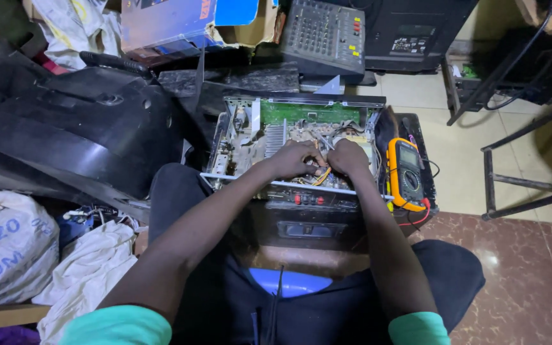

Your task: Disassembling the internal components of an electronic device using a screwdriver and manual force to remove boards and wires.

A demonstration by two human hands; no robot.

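Grey sheet-metal chassis of an opened amplifier [289,137], lid off, sitting at centre just beyond the knees, front panel facing near, long axis running left to right. Green circuit board [301,113] showing along the far edge; finned heat sink [275,139] left of centre. Both hands working close together in the near-middle of the chassis. Left hand [296,160] curling over a yellow wire bundle [321,176], grip closed on or around it, exact hold not resolvable. Right hand [347,157] pressing down just beside it, fingers bent; whether pinching anything cannot be told. Yellow multimeter [406,172] lying just right of the chassis, long axis near to far, red lead [418,217] trailing off its near end. Mixing console [324,35] far behind; black plastic casing [78,128] at left.

Handling judgement: chassis likely heavy and stiff, with sharp edges, best taken by the side walls. Wires soft, solder joints fragile, best held by the insulation.
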